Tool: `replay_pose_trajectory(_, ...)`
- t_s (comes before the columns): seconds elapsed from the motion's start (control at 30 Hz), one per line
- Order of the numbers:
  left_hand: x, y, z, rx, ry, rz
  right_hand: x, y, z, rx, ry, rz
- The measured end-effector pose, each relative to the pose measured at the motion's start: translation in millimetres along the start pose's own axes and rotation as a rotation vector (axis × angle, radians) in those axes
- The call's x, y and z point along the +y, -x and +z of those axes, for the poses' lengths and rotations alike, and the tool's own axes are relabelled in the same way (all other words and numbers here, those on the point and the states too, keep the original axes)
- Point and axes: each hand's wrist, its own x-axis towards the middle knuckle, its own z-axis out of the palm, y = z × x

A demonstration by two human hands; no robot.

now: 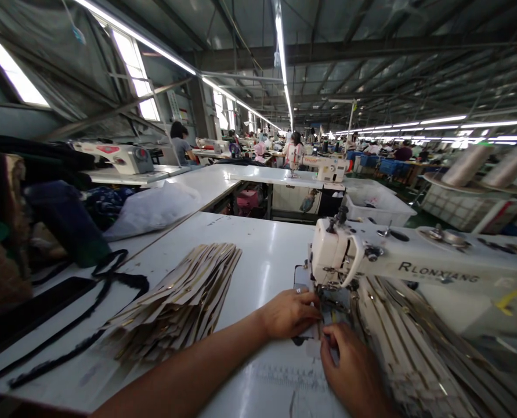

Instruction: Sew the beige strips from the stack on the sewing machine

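Left hand (288,313) and right hand (356,363) sit close together, fingers at a pale strip (320,330) beneath the sewing machine (384,252); whether either pinches it is unclear. Across the desk (262,377), layered strips (192,290) lie at ten o'clock, more strips (419,342) at three, a white bin (397,210) beyond at one.
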Motion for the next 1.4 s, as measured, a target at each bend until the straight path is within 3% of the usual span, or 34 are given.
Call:
replay_pose_trajectory(0.47,2,0,-3.7,-0.004,0.032,0.062,-1,0,-2,0.072,0.041,-0.126)
replay_pose_trajectory(0.87,4,2,-3.8,0.004,0.048,0.013,-11,-1,-6,0.020,0.084,-0.047)
replay_pose_trajectory(1.4,6,4,-2.1,0.038,-0.101,-0.109,-12,-16,2,-0.055,0.206,0.050)
